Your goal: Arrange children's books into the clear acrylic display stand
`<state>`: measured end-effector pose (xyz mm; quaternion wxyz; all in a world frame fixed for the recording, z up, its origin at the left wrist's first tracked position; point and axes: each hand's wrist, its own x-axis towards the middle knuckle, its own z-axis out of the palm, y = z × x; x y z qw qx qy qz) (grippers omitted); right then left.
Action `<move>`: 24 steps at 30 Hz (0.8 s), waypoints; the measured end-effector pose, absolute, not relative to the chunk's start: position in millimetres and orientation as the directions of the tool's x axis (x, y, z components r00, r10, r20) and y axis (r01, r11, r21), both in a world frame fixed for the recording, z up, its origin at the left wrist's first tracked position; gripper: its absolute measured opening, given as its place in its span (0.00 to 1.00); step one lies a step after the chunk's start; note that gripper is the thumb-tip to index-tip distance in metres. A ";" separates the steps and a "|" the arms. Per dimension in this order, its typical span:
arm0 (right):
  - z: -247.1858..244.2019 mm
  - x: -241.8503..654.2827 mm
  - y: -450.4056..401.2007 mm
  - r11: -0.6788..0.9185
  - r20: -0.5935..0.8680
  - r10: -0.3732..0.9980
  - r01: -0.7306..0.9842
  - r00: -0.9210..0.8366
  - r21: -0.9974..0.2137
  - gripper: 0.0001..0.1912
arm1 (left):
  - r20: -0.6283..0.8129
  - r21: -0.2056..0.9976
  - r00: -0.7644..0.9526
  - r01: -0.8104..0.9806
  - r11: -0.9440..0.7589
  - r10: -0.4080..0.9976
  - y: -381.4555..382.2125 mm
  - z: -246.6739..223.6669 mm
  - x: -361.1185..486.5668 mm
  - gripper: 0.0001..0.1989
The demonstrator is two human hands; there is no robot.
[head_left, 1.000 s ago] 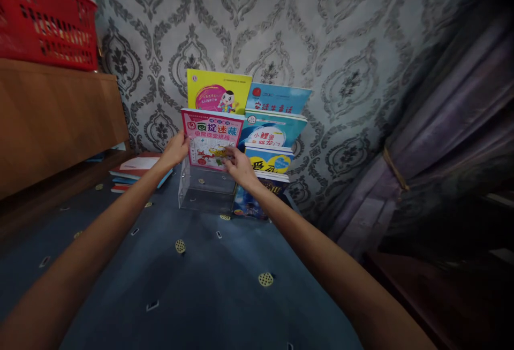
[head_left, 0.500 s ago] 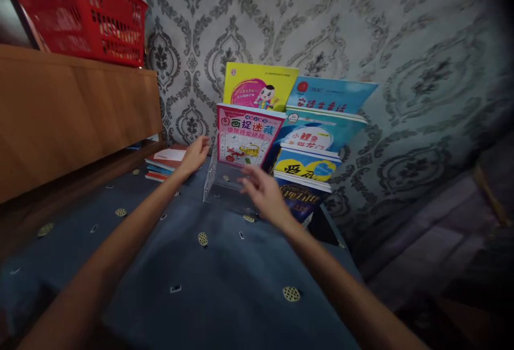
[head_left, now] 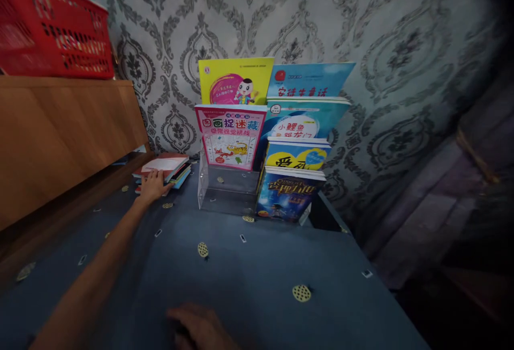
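Note:
My left hand is on a small stack of books at the left, its fingers over the top cover and its thumb at the near edge. The upper books are slightly fanned apart from those below. My right hand is blurred at the bottom edge, over the cloth, its fingers hard to make out. A clear acrylic book rack stands against the wall. In its left column are a yellow book and a pink picture book; the lower left tiers are bare. Blue and yellow books line the right column.
A dark blue cloth with pineapple prints covers the surface. To the left stands a wooden cabinet with a red plastic basket on top. Patterned wallpaper is behind the rack, and a curtain hangs at the right.
My left hand has moved left from beside the rack onto the stack of books. My right hand has dropped from the rack's front to the bottom edge. The view has shifted a little.

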<state>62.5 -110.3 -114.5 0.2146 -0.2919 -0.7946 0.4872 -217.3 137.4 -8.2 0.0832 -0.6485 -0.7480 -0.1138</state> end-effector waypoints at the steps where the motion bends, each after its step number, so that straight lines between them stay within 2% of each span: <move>1: -119.9 63.9 -109.0 0.379 0.089 0.679 0.244 -0.729 -0.893 0.31 | 0.265 0.049 -0.143 0.990 0.135 0.954 138.8 -8.4 -218.5 0.32; 6: -130.7 66.2 -111.2 0.434 0.198 0.697 0.186 -0.689 -0.881 0.23 | 0.237 -0.026 -0.113 0.992 0.122 0.965 136.8 -6.4 -224.3 0.27; 16: -132.1 63.1 -105.2 0.401 0.181 0.682 0.155 -0.708 -0.903 0.21 | 0.208 -0.196 0.034 0.981 0.007 0.977 113.6 8.7 -223.2 0.23; 20: -127.6 61.8 -105.1 0.343 0.176 0.717 0.122 -0.674 -0.931 0.18 | 0.178 -0.237 0.075 0.971 -0.032 0.981 96.0 14.8 -213.4 0.23; 24: -110.5 64.7 -105.0 0.173 0.126 0.802 0.027 -0.584 -0.984 0.15 | 0.103 -0.257 0.109 0.963 -0.079 0.989 66.3 11.8 -199.9 0.22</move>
